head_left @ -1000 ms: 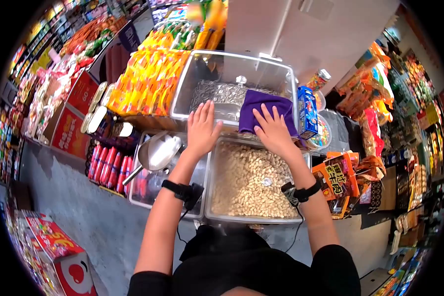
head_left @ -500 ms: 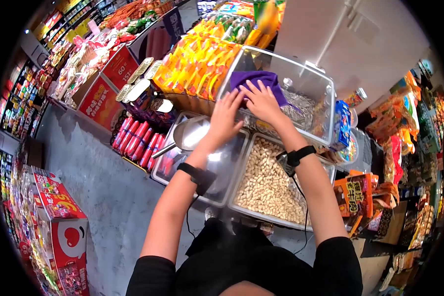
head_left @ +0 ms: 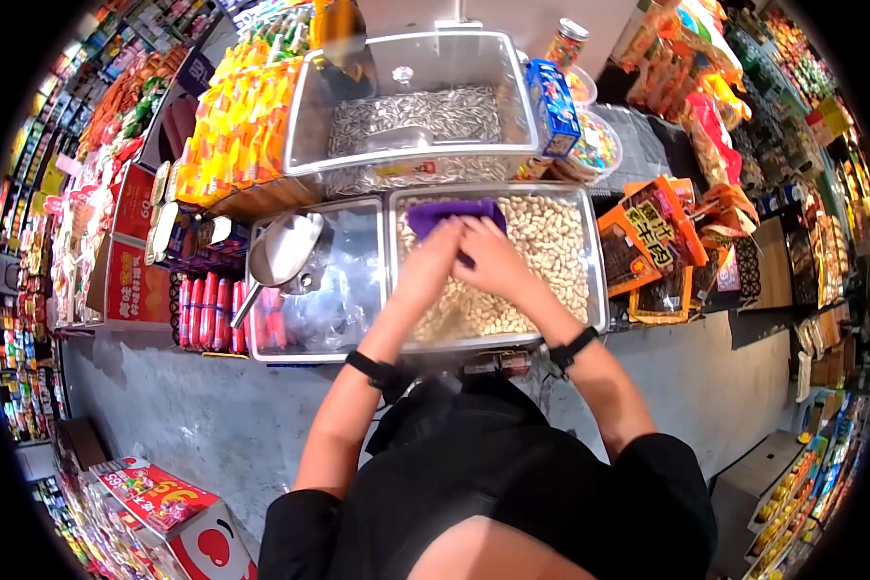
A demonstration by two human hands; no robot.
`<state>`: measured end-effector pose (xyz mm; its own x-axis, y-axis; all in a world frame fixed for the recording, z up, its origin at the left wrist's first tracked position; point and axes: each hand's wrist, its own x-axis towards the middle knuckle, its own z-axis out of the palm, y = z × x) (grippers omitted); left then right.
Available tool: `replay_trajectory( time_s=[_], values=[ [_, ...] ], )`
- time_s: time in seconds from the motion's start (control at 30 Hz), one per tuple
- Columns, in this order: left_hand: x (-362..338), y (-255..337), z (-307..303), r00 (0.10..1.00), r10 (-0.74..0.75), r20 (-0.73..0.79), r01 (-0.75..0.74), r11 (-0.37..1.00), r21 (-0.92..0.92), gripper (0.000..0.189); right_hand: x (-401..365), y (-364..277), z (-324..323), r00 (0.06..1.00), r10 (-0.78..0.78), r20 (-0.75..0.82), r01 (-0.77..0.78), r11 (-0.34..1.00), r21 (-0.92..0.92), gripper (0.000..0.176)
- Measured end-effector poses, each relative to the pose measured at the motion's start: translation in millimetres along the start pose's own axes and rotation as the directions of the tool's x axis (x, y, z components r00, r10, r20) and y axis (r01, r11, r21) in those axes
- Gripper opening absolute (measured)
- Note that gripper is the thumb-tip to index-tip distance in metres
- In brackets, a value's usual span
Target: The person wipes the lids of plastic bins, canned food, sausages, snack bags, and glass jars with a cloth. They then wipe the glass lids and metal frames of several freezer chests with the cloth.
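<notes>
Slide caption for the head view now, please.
Left hand and right hand together at a purple cloth over the peanut bin, metal scoop to the left.

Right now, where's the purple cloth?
Head view, near centre: purple cloth at the left hand and right hand, over the nut bin, right of the scoop.

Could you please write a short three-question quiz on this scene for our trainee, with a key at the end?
1. Multiple choice: what is in the bin beneath the left hand and right hand?
A) striped seeds
B) pale nuts
C) red packets
2. True or false: the metal scoop lies to the left of that bin.
3. Fill the gap: the cloth at both hands is ____ in colour.

Key: 1. B; 2. true; 3. purple.
</notes>
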<state>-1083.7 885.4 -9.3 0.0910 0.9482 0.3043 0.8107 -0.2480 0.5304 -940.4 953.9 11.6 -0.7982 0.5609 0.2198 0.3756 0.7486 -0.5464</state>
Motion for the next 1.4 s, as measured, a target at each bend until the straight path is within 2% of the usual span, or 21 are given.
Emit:
replay_trajectory(
  time_s=[0.03, 0.07, 0.1, 0.17, 0.2, 0.23, 0.27, 0.3, 0.43, 0.5, 0.57, 0.63, 0.77, 0.9, 0.97, 1.0, 1.03, 1.1, 1.17, 1.3, 1.4],
  values=[
    [-12.6, 5.2, 16.8, 0.988, 0.021, 0.154, -0.008, 0.997, -0.079, 0.041, -30.2, -11.3, -4.7, 0.973, 0.177, 0.149, -0.167, 0.983, -0.081, 0.049],
    [-27.4, 15.6, 29.4, 0.982, 0.098, 0.163, -0.099, 0.995, 0.002, 0.044, -59.3, 11.1, 25.3, 0.978, 0.092, 0.188, -0.057, 0.981, -0.186, 0.048],
    [-35.5, 26.9, 30.6, 0.975, 0.129, 0.182, -0.141, 0.989, 0.052, 0.049, -82.3, 1.0, 26.0, 0.982, 0.091, 0.167, -0.058, 0.979, -0.193, 0.049],
    [-50.7, 52.4, 11.0, 0.919, 0.046, 0.391, -0.003, 0.994, -0.108, 0.05, -111.6, -20.9, 28.2, 0.967, 0.199, 0.156, -0.199, 0.98, -0.017, 0.05],
    [-58.2, 55.3, 7.0, 0.927, 0.028, 0.374, -0.006, 0.998, -0.06, 0.052, -117.7, -30.8, 28.8, 0.951, 0.215, 0.224, -0.219, 0.976, -0.008, 0.053],
    [-67.2, 54.3, 3.7, 0.934, 0.006, 0.356, -0.003, 1.0, -0.008, 0.054, -123.2, -37.1, 36.8, 0.975, 0.149, 0.165, -0.148, 0.989, -0.02, 0.058],
    [-77.7, 44.5, 4.2, 0.905, -0.059, 0.421, 0.042, 0.998, 0.051, 0.056, -124.1, -40.8, 40.8, 0.979, 0.122, 0.162, -0.115, 0.992, -0.053, 0.062],
    [-85.3, 32.1, 7.0, 0.91, -0.008, 0.415, -0.036, 0.995, 0.097, 0.063, -120.1, -43.0, 43.7, 0.984, 0.091, 0.15, -0.079, 0.993, -0.085, 0.065],
    [-76.7, 0.0, 17.3, 0.95, -0.095, 0.296, 0.021, 0.969, 0.245, 0.072, -79.4, -24.5, 56.9, 0.977, 0.014, 0.213, 0.019, 0.988, -0.152, 0.085],
    [-61.0, -20.6, 20.2, 0.963, -0.12, 0.242, 0.042, 0.951, 0.306, 0.073, -52.0, -6.7, 62.3, 0.981, -0.031, 0.193, 0.054, 0.992, -0.115, 0.09],
    [-51.3, -35.7, 19.0, 0.973, -0.101, 0.209, 0.038, 0.957, 0.289, 0.072, -35.0, -4.3, 64.5, 0.981, 0.003, 0.195, 0.019, 0.994, -0.109, 0.09],
    [-57.9, -36.1, 16.8, 0.97, -0.081, 0.23, 0.015, 0.96, 0.278, 0.072, -40.3, -10.9, 69.1, 0.985, 0.008, 0.171, 0.019, 0.988, -0.154, 0.088],
    [-85.0, -8.1, 14.4, 0.946, -0.034, 0.323, -0.038, 0.976, 0.214, 0.074, -85.9, -26.3, 66.0, 0.995, -0.012, 0.101, 0.019, 0.998, -0.062, 0.079],
    [-87.8, 50.7, 20.8, 0.906, -0.008, 0.423, -0.045, 0.992, 0.115, 0.074, -143.4, -30.1, 45.2, 0.986, 0.078, 0.144, -0.065, 0.993, -0.094, 0.068],
    [-74.1, 60.0, 49.2, 0.894, 0.063, 0.444, -0.154, 0.973, 0.172, 0.07, -161.8, -19.1, 30.3, 0.978, 0.174, 0.112, -0.15, 0.969, -0.196, 0.06],
    [-68.1, 66.4, 66.9, 0.923, 0.116, 0.367, -0.174, 0.976, 0.131, 0.07, -169.1, -9.6, 19.8, 0.973, 0.208, 0.101, -0.181, 0.957, -0.225, 0.056],
    [-60.5, 76.4, 79.0, 0.917, 0.148, 0.37, -0.22, 0.962, 0.162, 0.071, -177.6, 2.8, 13.1, 0.959, 0.258, 0.116, -0.22, 0.938, -0.267, 0.056],
    [-43.4, 96.3, 98.7, 0.918, 0.189, 0.35, -0.205, 0.979, 0.01, 0.075, -197.3, 23.1, -2.8, 0.952, 0.298, 0.07, -0.271, 0.926, -0.263, 0.054],
    [-31.6, 104.7, 120.2, 0.911, 0.248, 0.329, -0.259, 0.966, -0.011, 0.079, -209.8, 33.0, -15.8, 0.929, 0.364, 0.061, -0.336, 0.903, -0.268, 0.056],
    [-37.2, 107.0, 115.3, 0.922, 0.205, 0.329, -0.209, 0.978, -0.023, 0.077, -208.3, 37.8, -20.8, 0.969, 0.239, 0.069, -0.223, 0.957, -0.188, 0.058],
    [-65.6, 90.9, 89.5, 0.962, 0.088, 0.257, -0.089, 0.996, -0.009, 0.073, -185.9, 24.3, -6.4, 0.981, 0.128, 0.149, -0.108, 0.985, -0.134, 0.059]
  ],
)
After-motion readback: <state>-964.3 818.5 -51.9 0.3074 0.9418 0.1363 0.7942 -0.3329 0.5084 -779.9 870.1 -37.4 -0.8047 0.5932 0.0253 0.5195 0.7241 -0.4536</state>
